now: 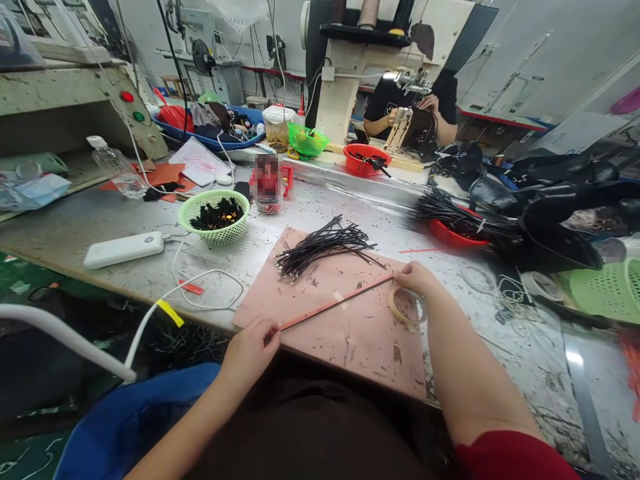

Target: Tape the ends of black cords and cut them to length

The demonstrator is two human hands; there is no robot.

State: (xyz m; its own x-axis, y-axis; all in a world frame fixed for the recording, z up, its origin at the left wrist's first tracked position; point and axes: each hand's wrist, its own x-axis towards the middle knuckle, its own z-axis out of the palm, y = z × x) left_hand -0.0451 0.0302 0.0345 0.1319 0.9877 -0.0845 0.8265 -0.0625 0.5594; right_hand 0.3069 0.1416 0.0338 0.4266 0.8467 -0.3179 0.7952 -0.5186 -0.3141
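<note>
A long thin strip (336,303), orange-red with a dark edge, is stretched straight over a pink sheet (320,340). Its lower left end is pinched by my left hand (256,341), near the sheet's front edge. My right hand (411,277) pinches the upper right end. Just below my right hand, a roll of tan tape (407,307) lies at the sheet's right side. A small pale piece of tape (341,299) shows beside the middle of the strip. Behind the strip, a bundle of black cords (325,247) rests on the sheet.
A pale green basket (214,217) of black pieces and a white power bank (124,249) are at left. Black cords lie over a red bowl (457,233) at right. Across the table, a person (410,113) works at a sewing machine (345,87). A white cable (200,275) crosses the left edge.
</note>
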